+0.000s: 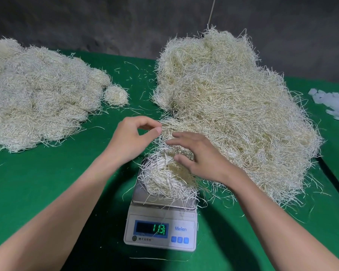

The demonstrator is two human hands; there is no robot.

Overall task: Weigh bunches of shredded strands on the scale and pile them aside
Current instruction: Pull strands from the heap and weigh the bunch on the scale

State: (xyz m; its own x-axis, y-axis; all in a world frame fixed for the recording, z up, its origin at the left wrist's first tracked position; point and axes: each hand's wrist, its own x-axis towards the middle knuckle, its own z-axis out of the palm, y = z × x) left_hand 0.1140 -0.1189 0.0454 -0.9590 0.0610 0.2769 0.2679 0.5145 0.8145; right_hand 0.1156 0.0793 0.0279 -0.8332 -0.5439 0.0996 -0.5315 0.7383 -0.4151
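Note:
A white digital scale stands on the green table in front of me, its display lit with green digits. A bunch of pale shredded strands lies on its steel pan. My right hand rests on the bunch with fingers spread and nearly straight. My left hand hovers just left of it, thumb and forefinger pinching a few thin strands at the edge of the big loose heap on the right. A pile of rounded bunches lies at the left.
The green table cloth shows between the two heaps, with stray strands scattered on it. One small round bunch sits beside the left pile. Pale plastic bags lie at the far right edge. A dark wall stands behind.

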